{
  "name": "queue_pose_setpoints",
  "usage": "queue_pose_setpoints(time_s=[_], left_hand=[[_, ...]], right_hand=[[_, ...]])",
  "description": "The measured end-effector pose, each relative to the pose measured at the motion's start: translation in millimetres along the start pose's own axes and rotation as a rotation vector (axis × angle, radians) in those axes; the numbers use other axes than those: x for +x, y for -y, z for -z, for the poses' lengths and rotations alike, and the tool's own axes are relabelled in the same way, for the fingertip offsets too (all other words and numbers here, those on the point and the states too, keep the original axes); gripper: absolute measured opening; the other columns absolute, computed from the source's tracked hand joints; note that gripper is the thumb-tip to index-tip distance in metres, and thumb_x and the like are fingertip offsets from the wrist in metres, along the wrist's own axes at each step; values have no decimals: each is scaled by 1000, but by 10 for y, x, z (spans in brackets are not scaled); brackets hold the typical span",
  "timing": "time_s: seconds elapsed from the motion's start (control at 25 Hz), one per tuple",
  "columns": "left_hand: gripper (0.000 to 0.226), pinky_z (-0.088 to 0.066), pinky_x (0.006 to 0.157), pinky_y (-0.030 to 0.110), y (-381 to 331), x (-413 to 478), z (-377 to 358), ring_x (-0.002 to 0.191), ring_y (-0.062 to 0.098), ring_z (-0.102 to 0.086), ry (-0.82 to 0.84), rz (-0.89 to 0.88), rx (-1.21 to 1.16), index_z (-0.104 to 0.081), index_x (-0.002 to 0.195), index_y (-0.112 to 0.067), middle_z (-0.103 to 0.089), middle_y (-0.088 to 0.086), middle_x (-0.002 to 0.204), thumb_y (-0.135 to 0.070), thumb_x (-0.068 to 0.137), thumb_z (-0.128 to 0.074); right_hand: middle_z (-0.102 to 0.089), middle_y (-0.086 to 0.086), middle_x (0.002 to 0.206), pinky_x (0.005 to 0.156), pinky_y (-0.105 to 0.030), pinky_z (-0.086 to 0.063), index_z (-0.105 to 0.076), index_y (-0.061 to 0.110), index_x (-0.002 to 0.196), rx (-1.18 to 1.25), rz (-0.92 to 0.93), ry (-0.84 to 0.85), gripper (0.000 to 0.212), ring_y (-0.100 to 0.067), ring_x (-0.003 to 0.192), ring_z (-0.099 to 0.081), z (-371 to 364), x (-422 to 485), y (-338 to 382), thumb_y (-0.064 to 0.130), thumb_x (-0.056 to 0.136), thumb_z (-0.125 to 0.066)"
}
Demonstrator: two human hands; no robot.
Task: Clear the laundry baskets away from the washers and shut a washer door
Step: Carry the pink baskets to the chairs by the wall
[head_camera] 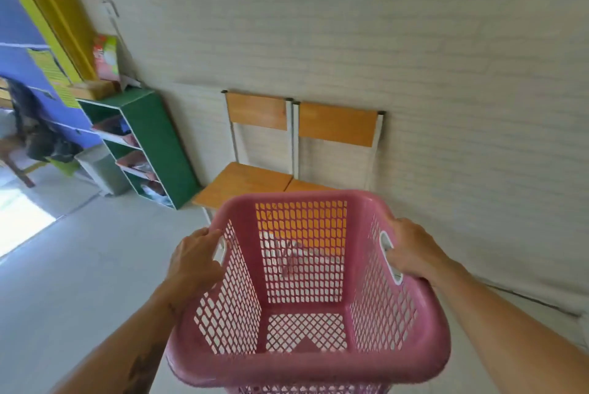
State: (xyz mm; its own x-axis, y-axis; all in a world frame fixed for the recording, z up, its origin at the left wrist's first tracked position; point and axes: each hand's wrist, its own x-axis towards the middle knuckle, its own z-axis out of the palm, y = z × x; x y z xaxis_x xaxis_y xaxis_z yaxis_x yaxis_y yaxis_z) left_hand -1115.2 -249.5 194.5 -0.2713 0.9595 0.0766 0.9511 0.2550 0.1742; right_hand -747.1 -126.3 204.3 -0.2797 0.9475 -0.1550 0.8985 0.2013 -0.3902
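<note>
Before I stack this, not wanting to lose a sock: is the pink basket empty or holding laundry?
Empty. Only floor and a chair seat show through the mesh of the basket; nothing lies inside.

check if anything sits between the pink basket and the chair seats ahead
Nothing visible does. The left hand and right hand hold the pink laundry basket before the wooden chairs; the seat parts showing are bare.

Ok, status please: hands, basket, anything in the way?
Left hand grips left handle of pink basket, right hand the right handle. Basket empty. Two wooden chairs ahead, against the wall.
</note>
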Motion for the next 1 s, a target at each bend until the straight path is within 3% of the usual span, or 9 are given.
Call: queue_pose_setpoints(time_s=[0.12,0.24,0.48,0.72,0.92,1.0], left_hand=[[37,-42,59,27,1013,-243,323,80,17,-57,-71,97,4,-58,100,-21,-59,-4,91,-19,63,-53],[45,-53,62,29,1881,-311,588,81,15,-58,-123,185,52,-58,108,-25,-59,-9,92,-21,63,-53],[40,-55,64,31,3044,-16,911,80,15,-58,-172,312,54,-58,106,-25,-58,-9,91,-24,66,-54],[43,-53,66,33,3951,971,936,87,18,-60,-174,402,82,-57,106,-27,-58,-8,96,-20,64,-52],[46,-51,69,34,4624,1858,950,93,21,-57,-212,463,57,-53,106,-27,-57,-8,102,-13,62,-48],[49,-50,72,35,4938,2147,903,100,21,-55,-213,489,46,-52,108,-27,-56,-7,112,-11,62,-49]], right_hand=[[-58,-8,118,76,-37,-54,-35,30,142,-2,114,-13,67,-29,93,-62,-362,149,1026,19,79,-56],[-56,-8,133,77,-36,-54,-33,32,144,-30,192,-2,72,-32,104,-63,-568,304,1936,21,76,-56],[-58,-5,124,82,-39,-54,-39,28,141,-65,287,55,75,-29,105,-60,-888,1056,3258,19,68,-57],[-53,-8,139,87,-37,-53,-30,31,149,-30,356,103,82,-30,118,-58,-1312,2381,4167,16,74,-60],[-53,-6,139,67,-33,-52,-12,39,152,-46,422,116,93,-30,102,-65,-1490,3422,4879,13,74,-56],[-55,-5,135,67,-33,-52,-15,38,150,-48,435,110,86,-29,97,-65,-1577,3737,5175,15,77,-54]])
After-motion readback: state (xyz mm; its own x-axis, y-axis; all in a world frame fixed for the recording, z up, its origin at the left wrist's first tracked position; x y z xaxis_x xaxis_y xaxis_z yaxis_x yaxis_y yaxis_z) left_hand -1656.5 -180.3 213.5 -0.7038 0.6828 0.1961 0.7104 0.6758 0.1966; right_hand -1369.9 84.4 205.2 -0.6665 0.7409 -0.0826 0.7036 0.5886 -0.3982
